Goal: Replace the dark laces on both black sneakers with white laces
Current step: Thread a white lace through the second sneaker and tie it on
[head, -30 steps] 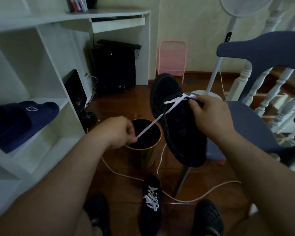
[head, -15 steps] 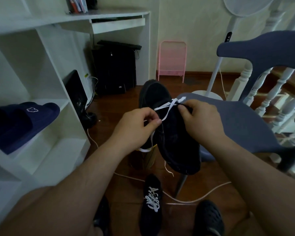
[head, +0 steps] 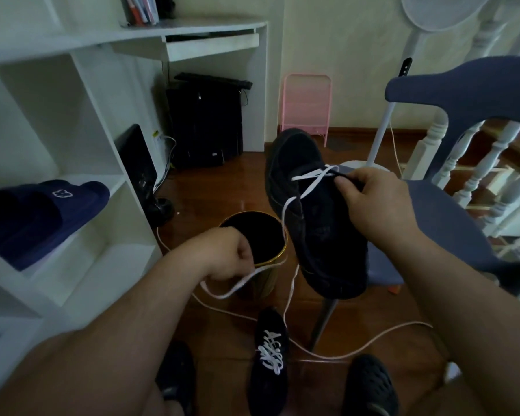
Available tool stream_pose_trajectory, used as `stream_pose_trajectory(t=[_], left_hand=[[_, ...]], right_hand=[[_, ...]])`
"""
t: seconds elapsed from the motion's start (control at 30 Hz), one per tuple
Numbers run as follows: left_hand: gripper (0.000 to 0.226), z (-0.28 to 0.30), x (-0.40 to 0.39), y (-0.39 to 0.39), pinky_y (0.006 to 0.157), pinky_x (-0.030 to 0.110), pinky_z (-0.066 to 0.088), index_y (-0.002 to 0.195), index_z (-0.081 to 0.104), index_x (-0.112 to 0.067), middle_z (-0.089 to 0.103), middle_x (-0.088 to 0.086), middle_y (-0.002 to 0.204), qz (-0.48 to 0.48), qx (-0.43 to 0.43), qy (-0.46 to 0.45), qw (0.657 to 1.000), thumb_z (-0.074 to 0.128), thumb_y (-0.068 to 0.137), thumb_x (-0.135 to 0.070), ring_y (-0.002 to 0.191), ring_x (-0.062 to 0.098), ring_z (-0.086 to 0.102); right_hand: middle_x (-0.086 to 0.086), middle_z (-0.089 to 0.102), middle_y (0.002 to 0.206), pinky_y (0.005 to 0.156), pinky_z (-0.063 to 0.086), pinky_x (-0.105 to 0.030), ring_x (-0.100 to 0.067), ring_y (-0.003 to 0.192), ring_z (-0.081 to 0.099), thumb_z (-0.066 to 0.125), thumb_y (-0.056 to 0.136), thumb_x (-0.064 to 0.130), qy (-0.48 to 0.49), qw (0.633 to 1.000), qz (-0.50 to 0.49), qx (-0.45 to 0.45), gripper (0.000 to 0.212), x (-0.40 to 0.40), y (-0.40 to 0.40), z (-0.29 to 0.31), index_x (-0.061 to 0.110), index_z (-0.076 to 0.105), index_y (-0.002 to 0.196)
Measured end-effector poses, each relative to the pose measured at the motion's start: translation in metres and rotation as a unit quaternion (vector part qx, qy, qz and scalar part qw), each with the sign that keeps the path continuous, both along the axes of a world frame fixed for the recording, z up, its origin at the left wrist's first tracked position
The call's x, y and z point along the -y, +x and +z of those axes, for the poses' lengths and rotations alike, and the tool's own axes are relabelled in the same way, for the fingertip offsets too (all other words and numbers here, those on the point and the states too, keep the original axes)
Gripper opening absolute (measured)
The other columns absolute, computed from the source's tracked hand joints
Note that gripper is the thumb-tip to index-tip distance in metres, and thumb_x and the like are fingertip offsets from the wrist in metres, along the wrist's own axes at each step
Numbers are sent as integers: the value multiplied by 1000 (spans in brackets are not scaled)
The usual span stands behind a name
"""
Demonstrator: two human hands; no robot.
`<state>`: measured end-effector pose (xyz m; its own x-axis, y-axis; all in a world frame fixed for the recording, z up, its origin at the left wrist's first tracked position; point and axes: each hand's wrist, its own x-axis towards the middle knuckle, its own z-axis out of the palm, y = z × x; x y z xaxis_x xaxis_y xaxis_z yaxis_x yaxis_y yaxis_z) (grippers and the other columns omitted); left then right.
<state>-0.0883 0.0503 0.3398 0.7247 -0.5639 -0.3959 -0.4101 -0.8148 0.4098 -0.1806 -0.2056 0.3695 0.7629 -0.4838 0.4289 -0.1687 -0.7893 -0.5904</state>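
A black sneaker is held up in the air, toe pointing away, by my right hand, which grips its top by the eyelets. A white lace crosses the lowest eyelets near the toe. One end runs down to my left hand, which is closed on it in front of the bin, a loop of lace hanging below the fist. The other end dangles toward the floor. The second black sneaker, laced in white, lies on the floor between my feet.
A black bin with a gold rim stands on the wooden floor under the held sneaker. A blue chair is at right, white shelves with blue slippers at left. A pale cable snakes over the floor. A fan stand rises behind.
My left hand has drawn the lace end down and to the left, away from the sneaker, and now sits low by the bin. The sneaker has tilted a little higher.
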Motion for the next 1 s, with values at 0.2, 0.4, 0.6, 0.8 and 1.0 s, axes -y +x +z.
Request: stream_pose_trajectory(t=[0.2,0.4,0.6,0.8,1.0], left_hand=[[12,12,20,-14,71,29,48,102,67,-40,68,-13,96,107,111,-358,921,61,102,-50,90,4,64],[13,8,29,-20,69,26,44,94,65,-37,67,-14,90,35,144,-313,938,64,101,-48,85,0,61],[12,11,24,-18,81,24,49,98,67,-43,68,-19,93,47,121,-332,934,74,97,-33,91,-4,62],[6,19,7,-5,78,32,52,100,67,-40,68,-13,91,43,155,-271,949,71,98,-37,88,2,62],[15,31,12,-5,61,34,37,95,60,-36,61,1,86,150,54,-396,904,51,95,-25,74,20,52]], right_hand=[[6,70,82,70,53,-36,-17,77,64,60,101,47,-41,999,16,-26,28,-17,2,-4,24,74,93],[7,71,86,75,55,-34,-14,79,65,65,98,48,-28,999,22,-36,25,-24,4,-6,25,74,92],[12,66,77,73,53,-34,-10,77,64,66,97,47,30,999,13,-36,27,-17,-1,0,26,68,81],[7,70,77,78,60,-42,-10,77,67,76,89,49,75,997,7,-29,28,-12,-3,9,22,74,80],[-18,77,89,86,62,-55,-33,90,76,85,84,16,297,931,66,-201,15,-11,-7,10,5,77,88]])
